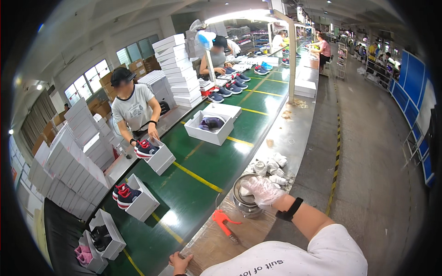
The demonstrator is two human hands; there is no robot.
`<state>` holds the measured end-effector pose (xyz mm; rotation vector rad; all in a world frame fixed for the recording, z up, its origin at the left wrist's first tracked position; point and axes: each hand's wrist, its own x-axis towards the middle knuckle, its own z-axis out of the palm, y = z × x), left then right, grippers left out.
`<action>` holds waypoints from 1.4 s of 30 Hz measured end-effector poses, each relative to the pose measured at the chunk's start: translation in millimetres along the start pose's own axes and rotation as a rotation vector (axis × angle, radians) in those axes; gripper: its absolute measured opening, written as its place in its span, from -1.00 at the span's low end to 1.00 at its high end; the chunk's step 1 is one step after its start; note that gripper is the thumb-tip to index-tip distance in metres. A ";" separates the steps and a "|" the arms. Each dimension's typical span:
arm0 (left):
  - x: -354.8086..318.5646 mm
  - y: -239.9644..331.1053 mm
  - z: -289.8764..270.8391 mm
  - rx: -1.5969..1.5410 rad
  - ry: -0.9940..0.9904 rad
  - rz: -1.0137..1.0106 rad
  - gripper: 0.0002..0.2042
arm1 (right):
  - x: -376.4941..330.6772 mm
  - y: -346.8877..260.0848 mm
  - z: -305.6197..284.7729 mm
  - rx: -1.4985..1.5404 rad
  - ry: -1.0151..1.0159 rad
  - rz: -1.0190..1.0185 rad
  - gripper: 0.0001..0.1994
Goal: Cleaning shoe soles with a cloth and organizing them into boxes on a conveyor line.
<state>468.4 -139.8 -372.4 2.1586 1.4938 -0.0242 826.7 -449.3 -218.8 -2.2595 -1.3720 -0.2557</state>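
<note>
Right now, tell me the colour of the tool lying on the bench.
Red-orange tool, seen in the head view.

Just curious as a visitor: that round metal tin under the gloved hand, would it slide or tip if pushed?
The round metal tin looks low and wide, so it probably would not tip. Its shiny sides and the smooth plastic sheet beneath suggest it could slide easily. The gloved right hand rests on top, likely steadying it.
</note>
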 end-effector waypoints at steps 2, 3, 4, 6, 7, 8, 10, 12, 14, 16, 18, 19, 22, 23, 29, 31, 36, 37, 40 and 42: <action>-1.5 1.4 -2.3 0.013 -0.025 -0.010 -0.14 | 2.1 2.5 -6.6 0.018 0.004 -0.043 -0.45; -2.1 2.2 -2.3 0.017 -0.050 -0.029 -0.13 | 2.5 0.7 -10.7 0.066 -0.010 -0.012 -0.48; -3.1 5.5 0.1 0.021 -0.047 -0.023 -0.13 | 3.1 0.8 -13.4 0.115 -0.023 0.020 -0.51; -7.3 9.0 5.7 0.106 0.152 0.183 -0.38 | -0.2 6.9 0.8 0.080 0.001 -0.003 -0.52; -2.8 3.7 7.8 0.109 0.156 0.183 -0.38 | -0.4 3.6 -1.7 0.083 0.025 0.002 -0.54; 6.1 -3.5 12.4 0.058 0.133 0.178 -0.35 | -0.4 1.7 -3.7 0.085 0.048 0.008 -0.55; 13.0 -11.6 15.1 0.012 0.106 0.172 -0.33 | -1.7 0.8 -3.5 0.070 0.065 -0.001 -0.56; 15.2 -11.3 16.1 0.012 0.074 0.179 -0.37 | -2.9 1.6 -2.5 0.089 0.087 0.006 -0.57; 10.9 -2.4 17.3 0.021 0.086 0.179 -0.37 | -2.0 5.8 -6.7 0.080 -0.003 0.056 -0.52; 2.4 4.9 10.5 0.031 0.100 0.166 -0.37 | -1.3 6.6 -4.8 0.078 -0.100 0.097 -0.47; -4.3 0.9 1.9 0.014 0.006 -0.037 -0.12 | 5.4 1.2 -0.5 0.067 -0.030 0.016 -0.46; -1.5 -5.6 4.4 0.011 0.011 -0.061 -0.12 | 7.4 -2.6 0.5 0.051 -0.046 0.025 -0.50; 20.8 -31.2 19.9 0.087 0.101 0.183 -0.15 | 0.1 18.2 32.7 0.141 0.163 -0.049 -0.58; 20.3 -14.7 16.9 0.151 0.045 0.205 -0.18 | -1.5 5.9 8.2 0.080 0.233 -0.142 -0.58; 46.4 23.9 -16.9 0.162 -0.283 0.200 -0.31 | 21.8 -4.2 -17.6 0.056 -0.012 0.042 -0.67; 55.3 60.3 -47.6 0.187 -0.223 0.322 -0.41 | 27.6 6.4 -12.6 0.078 -0.016 0.013 -0.67; 103.9 125.2 -140.5 0.235 0.133 0.599 -0.56 | 52.7 9.0 -12.4 0.099 0.032 -0.162 -0.62; 122.0 147.1 -154.8 0.261 0.177 0.657 -0.57 | 53.5 10.5 -15.6 0.117 0.027 -0.160 -0.62; 173.3 197.8 -199.5 0.460 0.286 0.809 -0.49 | 57.4 15.8 -6.7 0.028 -0.023 -0.099 -0.58; 215.3 239.5 -218.3 0.649 0.310 0.853 -0.39 | 53.0 43.8 15.2 -0.088 -0.007 -0.165 -0.54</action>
